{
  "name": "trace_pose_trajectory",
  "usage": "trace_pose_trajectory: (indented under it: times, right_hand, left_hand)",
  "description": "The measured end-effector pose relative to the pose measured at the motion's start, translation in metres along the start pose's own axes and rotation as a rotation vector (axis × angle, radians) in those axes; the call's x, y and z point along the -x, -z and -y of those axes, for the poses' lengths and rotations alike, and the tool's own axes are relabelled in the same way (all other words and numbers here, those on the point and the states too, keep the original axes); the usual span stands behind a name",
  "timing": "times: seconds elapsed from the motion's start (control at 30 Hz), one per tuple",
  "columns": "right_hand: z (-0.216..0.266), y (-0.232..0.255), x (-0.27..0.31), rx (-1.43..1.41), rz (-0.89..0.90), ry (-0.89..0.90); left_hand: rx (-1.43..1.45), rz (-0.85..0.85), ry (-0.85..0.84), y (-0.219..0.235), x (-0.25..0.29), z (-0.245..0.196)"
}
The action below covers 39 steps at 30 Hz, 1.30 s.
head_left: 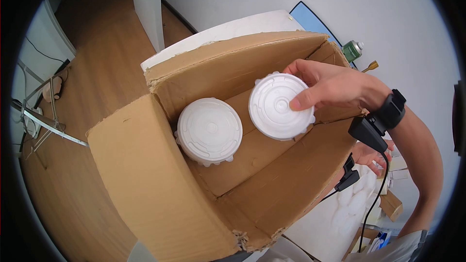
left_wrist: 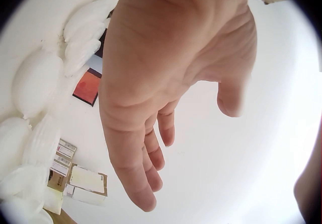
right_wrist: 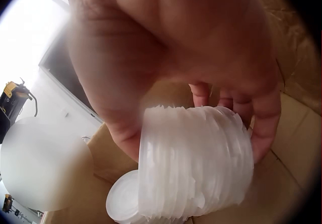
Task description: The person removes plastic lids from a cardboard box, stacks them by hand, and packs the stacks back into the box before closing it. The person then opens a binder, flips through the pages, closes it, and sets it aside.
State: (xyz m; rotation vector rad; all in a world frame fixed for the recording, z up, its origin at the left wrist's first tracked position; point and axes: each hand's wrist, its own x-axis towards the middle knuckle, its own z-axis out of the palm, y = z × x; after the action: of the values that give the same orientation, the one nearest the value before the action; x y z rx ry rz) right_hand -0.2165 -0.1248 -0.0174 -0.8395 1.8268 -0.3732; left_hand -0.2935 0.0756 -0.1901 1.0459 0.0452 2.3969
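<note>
My right hand grips a stack of round white plastic lids inside the open cardboard box. In the right wrist view the stack lies sideways between the thumb and the fingers of my right hand. A second stack of white lids stands in the box, left of the held one. Outside the box, at its right side, my left hand holds nothing; in the left wrist view the fingers of that hand hang relaxed and apart.
The box rests over a white table. Behind it are a green spray can and a screen. White plastic-wrapped items and small cartons lie near my left hand. Wooden floor shows at the left.
</note>
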Motion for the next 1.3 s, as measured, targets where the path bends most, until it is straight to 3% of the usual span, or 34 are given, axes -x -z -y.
trace_pose_trajectory:
  times: [0.03, 0.1, 0.17, 0.3, 0.37, 0.5, 0.57, 0.63, 0.77, 0.83, 0.87, 0.9, 0.97, 1.0, 1.03, 1.07, 1.1, 1.17, 1.3]
  right_hand:
    - [-0.002, -0.002, -0.011, -0.175, 0.062, -0.035]
    - [-0.021, 0.002, -0.032, -0.101, 0.132, -0.204]
    - [-0.021, -0.001, -0.038, -0.170, 0.130, -0.259]
    - [-0.018, -0.007, -0.048, -0.268, 0.197, -0.267]
    - [-0.028, -0.006, -0.061, -0.286, 0.353, -0.241]
    - [-0.018, -0.008, -0.060, -0.314, 0.458, -0.236]
    - [0.002, -0.002, -0.042, -0.070, 0.212, -0.313]
    - [0.009, 0.031, -0.017, 0.027, 0.184, -0.082]
    - [-0.009, 0.105, 0.106, -0.063, -0.270, 0.494]
    - [-0.056, 0.148, 0.150, -0.067, -0.443, 0.519]
    - [-0.072, 0.155, 0.165, -0.031, -0.535, 0.431]
    - [-0.095, 0.159, 0.174, 0.006, -0.624, 0.350]
    - [-0.154, 0.167, 0.161, 0.055, -0.783, 0.032]
    - [-0.186, 0.170, 0.138, 0.337, -0.750, -0.103]
    - [-0.206, 0.169, 0.122, 0.614, -0.713, -0.242]
    - [-0.205, 0.152, 0.114, 0.695, -0.553, -0.333]
    - [-0.213, 0.137, 0.096, 0.722, -0.545, -0.296]
    - [-0.254, 0.136, 0.047, 0.722, -0.567, -0.121]
    - [-0.256, 0.100, 0.032, 0.688, -0.493, -0.218]
  left_hand:
    - [0.000, -0.011, -0.025, -0.003, 0.005, -0.004]
    - [-0.008, -0.030, -0.067, -0.012, 0.008, -0.013]
    - [-0.016, -0.052, -0.098, -0.023, 0.010, -0.019]
    - [-0.014, -0.111, -0.133, -0.045, 0.013, -0.017]
    - [-0.020, -0.145, -0.142, -0.054, 0.014, -0.018]
    - [-0.038, -0.220, -0.169, -0.064, 0.015, -0.026]
    - [-0.037, -0.228, -0.144, -0.067, -0.003, -0.026]
    - [-0.046, -0.169, -0.007, -0.046, -0.006, -0.029]
    - [-0.320, -0.554, 0.031, -0.041, -0.013, -0.025]
    - [-0.477, -0.764, -0.047, -0.039, -0.017, -0.021]
    - [-0.529, -0.867, -0.064, -0.041, -0.017, -0.025]
    - [-0.552, -0.861, -0.059, -0.034, -0.016, -0.023]
    - [-1.040, -0.997, 0.225, -0.021, -0.012, -0.020]
    - [-1.067, -1.000, 0.229, -0.026, -0.008, -0.019]
    - [-1.301, -0.806, 0.560, -0.035, -0.006, -0.021]
    - [-1.505, -0.580, 0.899, -0.044, -0.006, -0.023]
    - [-1.535, -0.578, 0.915, -0.049, -0.002, -0.026]
    - [-1.549, -0.460, 1.202, -0.061, -0.006, -0.026]
    - [-1.668, -0.476, 1.265, -0.083, -0.011, -0.028]
